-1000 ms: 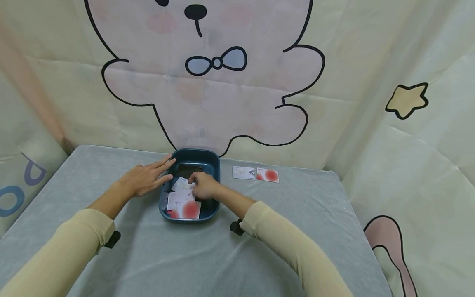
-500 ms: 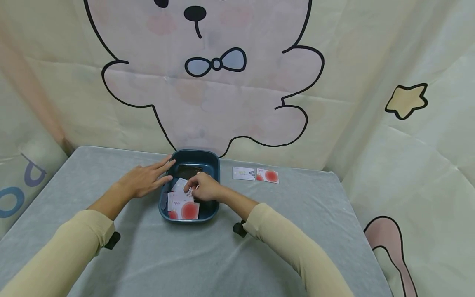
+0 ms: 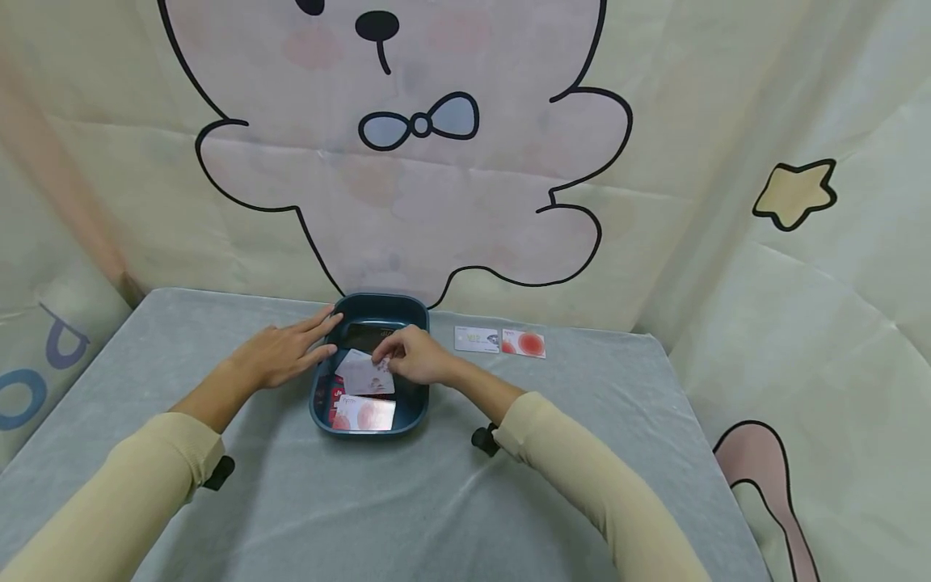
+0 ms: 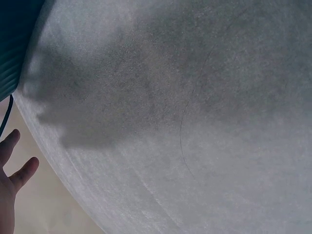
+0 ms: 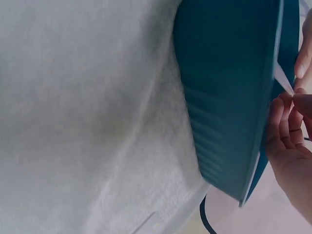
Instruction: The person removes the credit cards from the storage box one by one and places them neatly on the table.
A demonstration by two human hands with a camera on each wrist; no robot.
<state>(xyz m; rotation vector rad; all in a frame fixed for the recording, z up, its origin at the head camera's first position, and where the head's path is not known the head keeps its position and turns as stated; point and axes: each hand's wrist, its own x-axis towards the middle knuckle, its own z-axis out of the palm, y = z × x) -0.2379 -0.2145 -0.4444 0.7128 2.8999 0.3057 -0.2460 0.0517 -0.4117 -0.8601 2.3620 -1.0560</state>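
Observation:
A dark blue plastic basin stands near the far side of the cloth-covered table. My left hand rests its straight fingers on the basin's left rim. Inside, my right hand pinches the edge of a white card, which the right wrist view shows edge-on as a pale sliver between thumb and fingers. Below it in the basin lies a white card with red circles, partly washed out by glare. A dark card lies toward the basin's back, and a red card peeks out at the left.
To the right of the basin, a pale card and a card with a red circle lie side by side on the grey cloth. A printed curtain hangs right behind the table's far edge.
My right hand has lifted a little and shifted right, drawing the white card off the pile, so red shows beneath. The left hand has stayed at the rim.

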